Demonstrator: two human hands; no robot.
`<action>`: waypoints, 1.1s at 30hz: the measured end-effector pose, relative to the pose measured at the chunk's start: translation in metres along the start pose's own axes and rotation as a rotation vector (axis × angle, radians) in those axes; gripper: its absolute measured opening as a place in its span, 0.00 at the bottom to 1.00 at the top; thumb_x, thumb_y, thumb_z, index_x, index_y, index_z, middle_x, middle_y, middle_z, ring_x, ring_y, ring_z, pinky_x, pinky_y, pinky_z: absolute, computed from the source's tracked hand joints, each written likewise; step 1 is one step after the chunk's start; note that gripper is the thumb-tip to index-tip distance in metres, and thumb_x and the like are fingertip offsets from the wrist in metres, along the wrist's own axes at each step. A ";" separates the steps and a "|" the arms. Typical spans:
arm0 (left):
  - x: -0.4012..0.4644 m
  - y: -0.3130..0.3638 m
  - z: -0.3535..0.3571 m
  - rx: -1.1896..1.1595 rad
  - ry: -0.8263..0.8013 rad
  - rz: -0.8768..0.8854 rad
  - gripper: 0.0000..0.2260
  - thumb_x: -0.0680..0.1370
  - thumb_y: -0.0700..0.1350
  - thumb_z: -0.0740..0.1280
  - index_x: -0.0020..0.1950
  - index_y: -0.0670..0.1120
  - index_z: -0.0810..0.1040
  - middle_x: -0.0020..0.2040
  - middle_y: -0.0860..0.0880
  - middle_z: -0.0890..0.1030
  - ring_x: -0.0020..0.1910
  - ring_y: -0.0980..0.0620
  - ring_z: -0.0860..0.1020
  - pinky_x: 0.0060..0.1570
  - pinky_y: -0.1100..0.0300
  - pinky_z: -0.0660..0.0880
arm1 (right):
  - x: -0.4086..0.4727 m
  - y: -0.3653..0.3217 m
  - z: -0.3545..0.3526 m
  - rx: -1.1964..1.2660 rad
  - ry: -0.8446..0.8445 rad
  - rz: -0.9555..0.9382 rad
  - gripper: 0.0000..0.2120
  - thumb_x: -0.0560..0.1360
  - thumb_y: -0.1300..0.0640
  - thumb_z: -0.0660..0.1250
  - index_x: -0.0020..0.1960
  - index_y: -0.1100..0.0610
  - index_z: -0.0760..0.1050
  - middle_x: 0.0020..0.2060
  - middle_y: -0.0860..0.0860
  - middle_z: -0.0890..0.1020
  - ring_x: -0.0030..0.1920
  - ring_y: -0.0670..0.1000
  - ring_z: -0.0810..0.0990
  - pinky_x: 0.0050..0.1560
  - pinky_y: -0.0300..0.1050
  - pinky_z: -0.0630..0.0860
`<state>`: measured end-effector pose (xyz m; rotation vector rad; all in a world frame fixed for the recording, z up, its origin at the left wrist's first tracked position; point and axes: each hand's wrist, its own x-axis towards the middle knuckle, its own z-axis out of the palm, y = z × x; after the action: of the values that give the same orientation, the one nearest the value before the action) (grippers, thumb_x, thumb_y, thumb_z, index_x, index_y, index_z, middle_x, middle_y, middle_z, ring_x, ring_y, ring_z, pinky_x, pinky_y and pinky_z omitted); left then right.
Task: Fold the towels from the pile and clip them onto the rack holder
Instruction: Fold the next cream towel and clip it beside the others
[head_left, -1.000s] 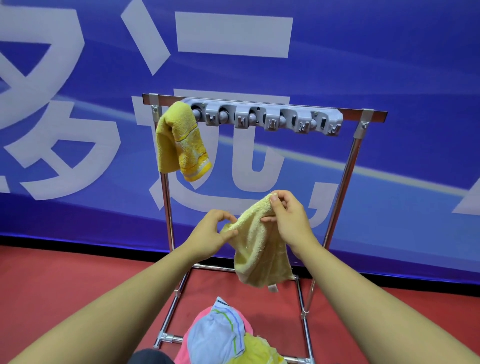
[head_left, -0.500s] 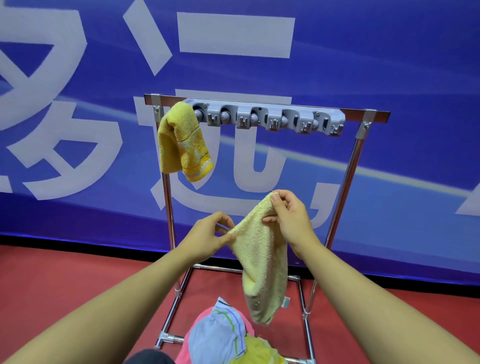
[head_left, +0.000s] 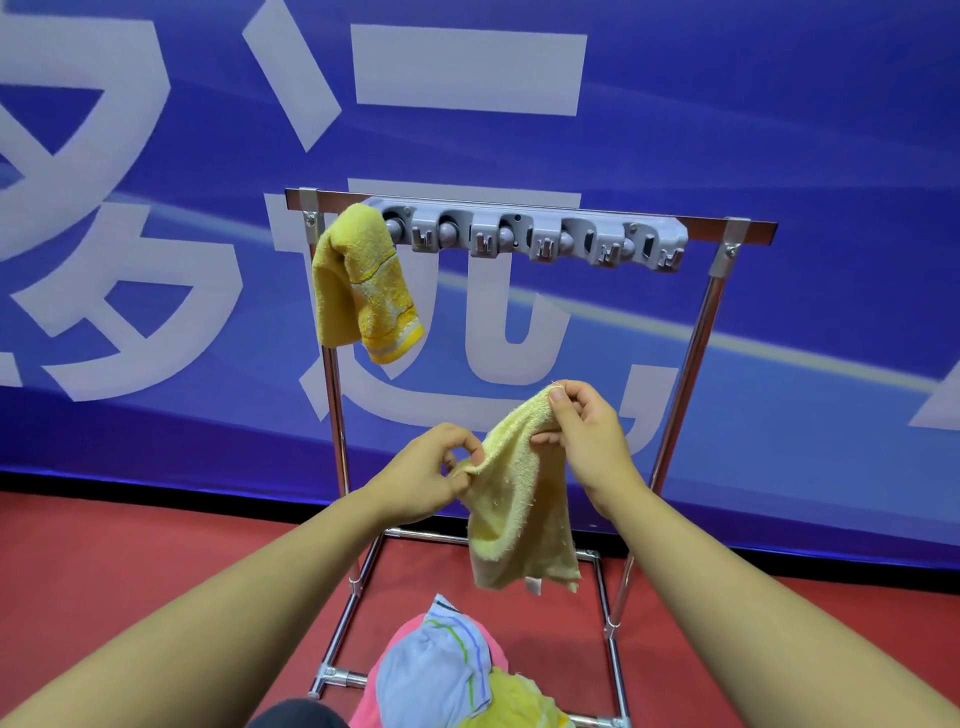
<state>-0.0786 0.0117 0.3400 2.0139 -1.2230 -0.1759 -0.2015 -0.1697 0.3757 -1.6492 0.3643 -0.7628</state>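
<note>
Below the fingers, nearest, lies the pile (head_left: 457, 670): three towels show, pink, pale blue and yellow. Above it the left hand (head_left: 423, 480) and right hand (head_left: 587, 441) each pinch an edge of one pale yellow towel (head_left: 519, 514), which hangs between them. Beyond the fingers stands the rack (head_left: 691, 374); one darker yellow towel (head_left: 363, 286) is clipped at the left end of its grey holder (head_left: 530, 236), before a blue banner (head_left: 779, 130).

Lots of yellow against a big blue wall

Pale yellow towel (head_left: 519, 499) in the hands, deeper yellow one (head_left: 363, 286) with white and orange stripes on the grey clip holder (head_left: 530, 236). Chrome rack (head_left: 691, 364), red floor (head_left: 130, 561), blue banner (head_left: 727, 104) with white lettering. The pile (head_left: 447, 670) is pink, light blue with green and blue stripes, and yellow.
</note>
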 end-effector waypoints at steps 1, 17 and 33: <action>0.001 0.001 -0.001 0.018 -0.022 -0.009 0.10 0.77 0.42 0.69 0.53 0.56 0.79 0.56 0.55 0.77 0.47 0.51 0.78 0.51 0.55 0.78 | 0.000 0.001 0.000 0.003 0.000 0.000 0.09 0.84 0.53 0.61 0.58 0.57 0.76 0.45 0.53 0.82 0.37 0.47 0.85 0.56 0.63 0.80; 0.000 0.001 -0.020 0.475 0.040 -0.042 0.14 0.80 0.62 0.65 0.54 0.54 0.83 0.58 0.59 0.76 0.47 0.55 0.78 0.47 0.53 0.78 | 0.003 0.027 -0.032 -0.112 0.181 0.060 0.11 0.84 0.51 0.61 0.59 0.55 0.76 0.49 0.51 0.80 0.38 0.49 0.86 0.47 0.42 0.78; 0.008 0.020 -0.017 0.015 0.087 -0.049 0.05 0.78 0.47 0.74 0.53 0.52 0.85 0.38 0.57 0.84 0.39 0.62 0.81 0.43 0.65 0.75 | 0.006 0.040 -0.043 -0.013 0.241 0.136 0.08 0.84 0.53 0.62 0.57 0.55 0.77 0.49 0.52 0.81 0.43 0.48 0.86 0.48 0.39 0.77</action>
<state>-0.0801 0.0093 0.3677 2.0439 -1.1244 -0.1023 -0.2185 -0.2149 0.3413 -1.5303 0.6467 -0.8592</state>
